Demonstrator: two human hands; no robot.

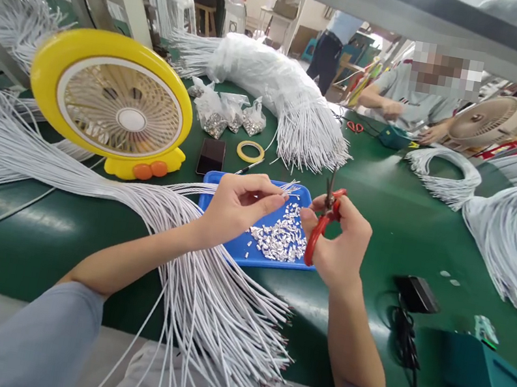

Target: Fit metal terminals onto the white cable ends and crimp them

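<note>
My left hand point(239, 207) is closed in a pinch on a few white wires point(289, 190), whose ends stick out to the right above a blue tray point(238, 253). My right hand point(339, 243) grips red-handled pliers point(323, 221), jaws pointing up, close to the wire ends. The tray holds a heap of small metal terminals point(281, 237). A big bundle of white wires point(202, 290) runs under my left forearm and hangs over the table's near edge.
A yellow desk fan point(112, 103) stands at left on the green table point(378, 187). Behind the tray lie a phone point(211, 156), a tape roll point(250, 150), bags of terminals point(224, 115) and bagged wire bundles point(277, 84). A black adapter point(415, 294) and teal box point(494, 385) sit right. Another person works far right.
</note>
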